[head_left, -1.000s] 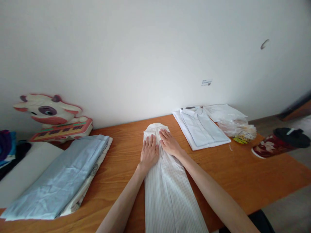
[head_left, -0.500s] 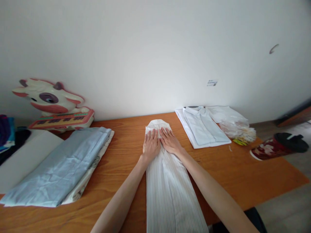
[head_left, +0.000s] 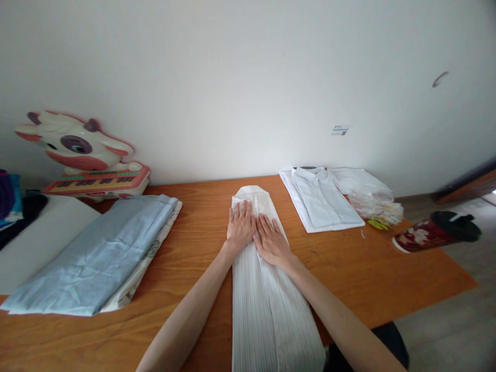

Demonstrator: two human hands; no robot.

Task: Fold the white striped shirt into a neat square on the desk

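Shirt: long narrow white pinstriped cotton shirt (head_left: 267, 289), bench (head_left: 194, 258) centre, collar at 12 o'clock.
Left hand (head_left: 241, 227): grip flat, fingers spread, holding nothing.
Right hand (head_left: 271, 241): likewise, touching it.
Advice: press evenly, palms flat, avoiding wrinkles.

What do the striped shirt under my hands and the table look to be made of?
Striped shirt: thin woven cloth, probably cotton or a blend; matte, fine stripes, soft creases, lying flat under the left hand and right hand. Table: wood or wood-look veneer, I cannot tell which; orange-brown with visible grain and a smooth, slightly glossy finish.
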